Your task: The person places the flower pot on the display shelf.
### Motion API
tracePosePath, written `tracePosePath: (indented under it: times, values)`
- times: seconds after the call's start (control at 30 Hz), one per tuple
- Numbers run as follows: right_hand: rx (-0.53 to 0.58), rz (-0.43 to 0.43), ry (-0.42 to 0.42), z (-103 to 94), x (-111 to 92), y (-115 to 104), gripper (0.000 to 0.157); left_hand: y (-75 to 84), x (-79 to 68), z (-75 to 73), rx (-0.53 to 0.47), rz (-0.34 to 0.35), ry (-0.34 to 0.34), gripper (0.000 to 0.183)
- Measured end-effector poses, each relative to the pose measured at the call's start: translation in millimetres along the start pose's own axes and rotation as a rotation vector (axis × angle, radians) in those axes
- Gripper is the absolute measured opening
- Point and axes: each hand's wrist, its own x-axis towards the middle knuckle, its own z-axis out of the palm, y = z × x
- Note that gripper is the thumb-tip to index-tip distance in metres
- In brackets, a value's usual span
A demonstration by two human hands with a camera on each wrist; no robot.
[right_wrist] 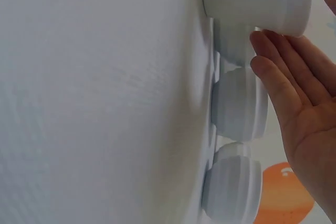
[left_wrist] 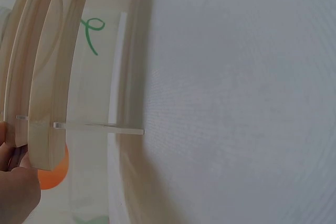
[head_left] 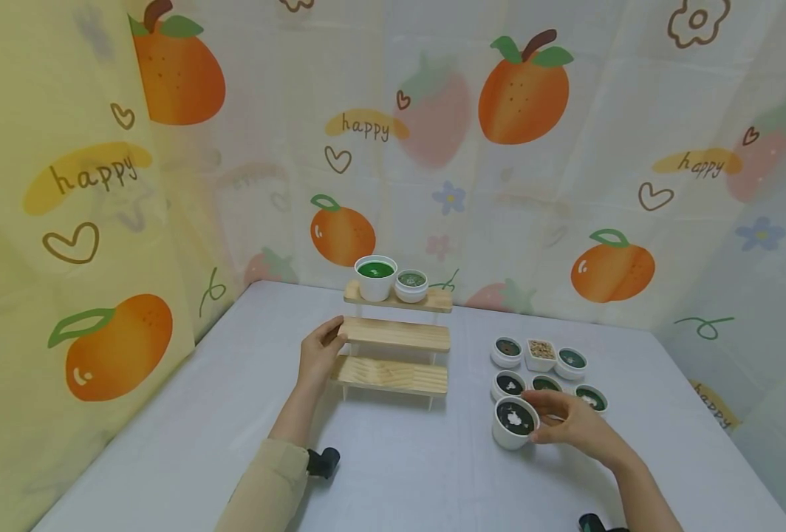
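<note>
Where right grip [head_left: 575, 426] reaches, white cup [head_left: 514, 425], immediately left

Soft light leaves faint shadows on the white tabletop [head_left: 393, 473]; both wrist views look dimmer, greyer.

text: "happy" ×4 | on: yellow patches [head_left: 366, 126] | surface: printed backdrop [head_left: 267, 81]
</note>
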Motion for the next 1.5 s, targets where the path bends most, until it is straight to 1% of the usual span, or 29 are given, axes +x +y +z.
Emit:
tracePosePath:
  times: [0.17, 0.3, 0.7, 0.9, 1.0, 1.2, 1.4, 1.5]
  values:
    - [0.004, -0.051, -0.017, 1.6, 1, 1, 0.068, -0.3, 0.9, -0.1, -0.005, 0.007, -0.002, 0.043]
    - [-0.014, -0.062, -0.012, 2.1, 2, 0, 0.068, -0.2, 1.5, -0.3, -0.002, 0.010, 0.000, 0.043]
    - [-0.056, -0.048, -0.004, 3.9, 3, 0, 0.067, -1.1, 2.3, -0.7, 0.001, 0.017, 0.003, 0.043]
    - [-0.045, -0.017, 0.008, 4.3, 4, 3, 0.067, -0.6, 0.8, -0.7, 0.011, 0.007, 0.011, 0.043]
    - [-0.045, -0.024, 0.015, 4.0, 4, 2, 0.066, -0.1, -0.1, -0.4, 0.003, 0.004, 0.012, 0.043]
    - [-0.064, -0.041, 0.030, 2.1, 6, -7, 0.062, 0.3, -0.8, -0.2, -0.004, 0.002, 0.016, 0.043]
    - [-0.079, -0.018, 0.036, -1.7, 13, -22, 0.063, -0.8, 0.7, 0.0, -0.006, 0.013, 0.019, 0.042]
    - [-0.089, -0.027, 0.032, -4.3, 17, -29, 0.063, -1.2, 1.3, 0.3, -0.011, 0.013, 0.018, 0.042]
